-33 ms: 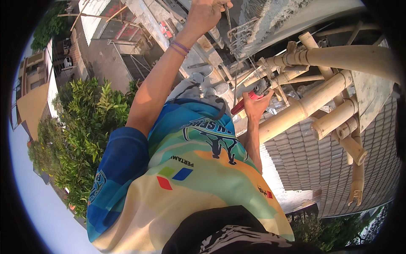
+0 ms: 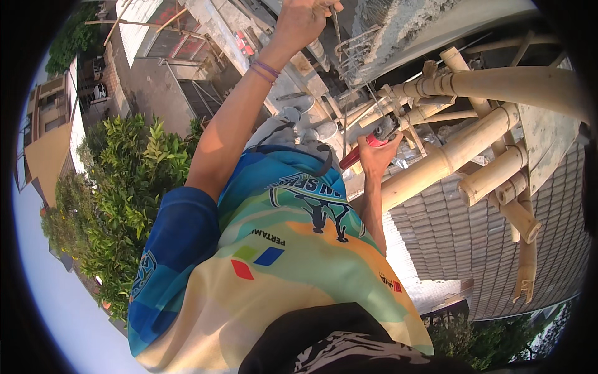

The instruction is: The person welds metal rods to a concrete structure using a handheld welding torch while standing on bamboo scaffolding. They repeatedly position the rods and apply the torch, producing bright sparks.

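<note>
My left hand (image 2: 306,19) is at the top edge, its fingers closed round the upper part of a thin dark steel rod (image 2: 337,30); part of the hand lies outside the picture. Bent steel bars (image 2: 359,48) stick out of rough grey concrete (image 2: 389,43) just to the right of that hand. Lower down, my right hand (image 2: 377,154) is wrapped round a red angle grinder (image 2: 351,158) with a grey metal head (image 2: 385,129). The grinder's head points up and away from me, near the lashed bamboo. Whether its disc touches anything cannot be made out.
Thick bamboo scaffold poles (image 2: 445,161) cross close on my right. Beyond them lies a tiled roof (image 2: 492,249). A leafy tree (image 2: 128,206) and a paved yard (image 2: 152,93) are far below on the left. Planks and ledges (image 2: 305,68) run under my feet.
</note>
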The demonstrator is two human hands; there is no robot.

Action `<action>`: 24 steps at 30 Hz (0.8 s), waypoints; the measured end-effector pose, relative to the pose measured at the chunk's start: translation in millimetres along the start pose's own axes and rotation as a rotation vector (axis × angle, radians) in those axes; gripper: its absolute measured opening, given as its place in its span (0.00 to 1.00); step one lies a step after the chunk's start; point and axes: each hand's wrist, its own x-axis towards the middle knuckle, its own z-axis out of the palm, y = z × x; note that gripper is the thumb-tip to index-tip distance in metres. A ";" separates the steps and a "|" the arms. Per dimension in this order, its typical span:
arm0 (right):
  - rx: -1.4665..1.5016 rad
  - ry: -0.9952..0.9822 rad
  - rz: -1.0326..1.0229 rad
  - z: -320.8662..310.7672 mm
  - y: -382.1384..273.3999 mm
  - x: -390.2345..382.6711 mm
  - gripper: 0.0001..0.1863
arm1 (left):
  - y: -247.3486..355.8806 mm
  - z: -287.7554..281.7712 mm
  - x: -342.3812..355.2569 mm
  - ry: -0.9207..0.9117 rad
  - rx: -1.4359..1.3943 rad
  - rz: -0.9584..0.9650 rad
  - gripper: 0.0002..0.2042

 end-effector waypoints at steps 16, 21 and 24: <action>0.050 0.078 -0.067 8.7 -0.6 -3.1 0.38 | -18.9 8.0 1.5 -0.086 0.303 -0.013 0.09; 0.028 0.055 -0.015 9.5 2.4 -2.4 0.38 | -15.5 5.3 2.4 -0.070 0.301 0.032 0.09; 0.043 0.050 -0.006 11.8 3.5 -1.2 0.38 | -12.5 4.4 4.0 -0.041 0.292 0.045 0.08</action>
